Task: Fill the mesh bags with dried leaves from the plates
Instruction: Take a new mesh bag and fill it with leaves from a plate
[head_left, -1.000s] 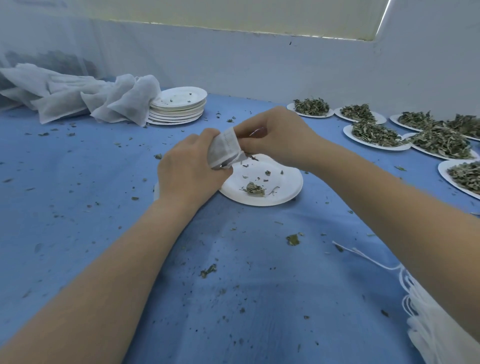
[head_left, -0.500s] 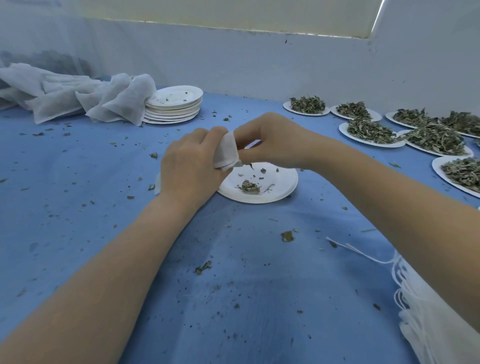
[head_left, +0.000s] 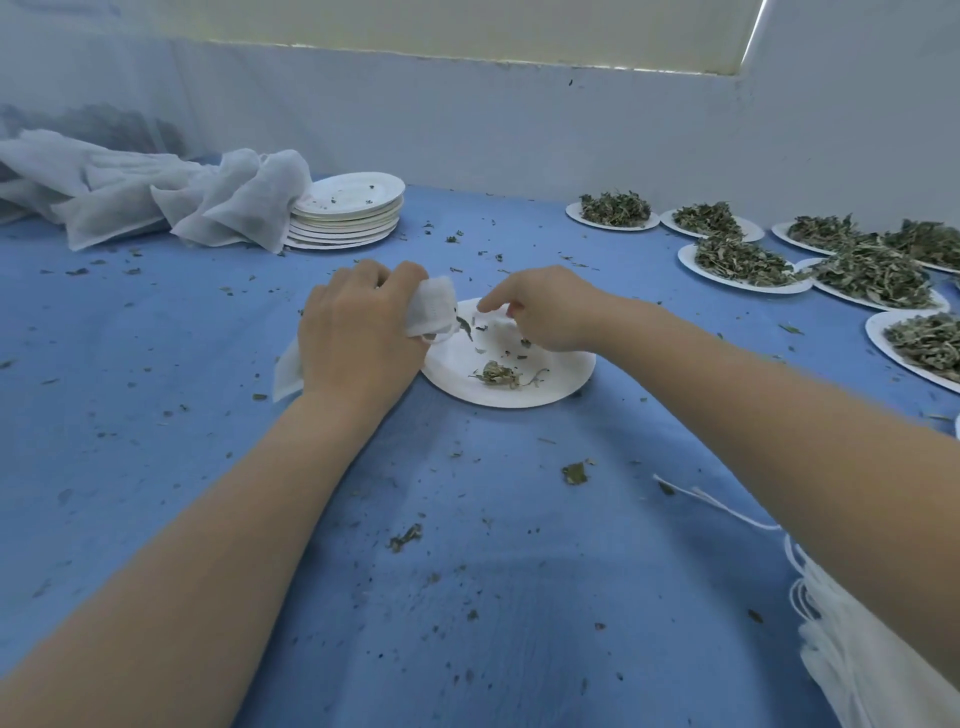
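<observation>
The bag (head_left: 434, 306) was white woven mesh, matt and slightly coarse. Just right of it, the plate (head_left: 550, 387) looked like smooth matt white paper, its leaves (head_left: 496, 374) dry, crinkled, dull green. Under the plate, the cloth (head_left: 467, 597) was blue, matt, finely textured fabric, flecked with crumbs.

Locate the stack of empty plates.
In the head view, the stack of empty plates sits far left on the blue table, against the crumpled white mesh cloth.

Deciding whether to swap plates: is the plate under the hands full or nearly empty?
Nearly empty. The plate shows mostly bare white, with one small clump of dried leaves and a few crumbs.
</observation>
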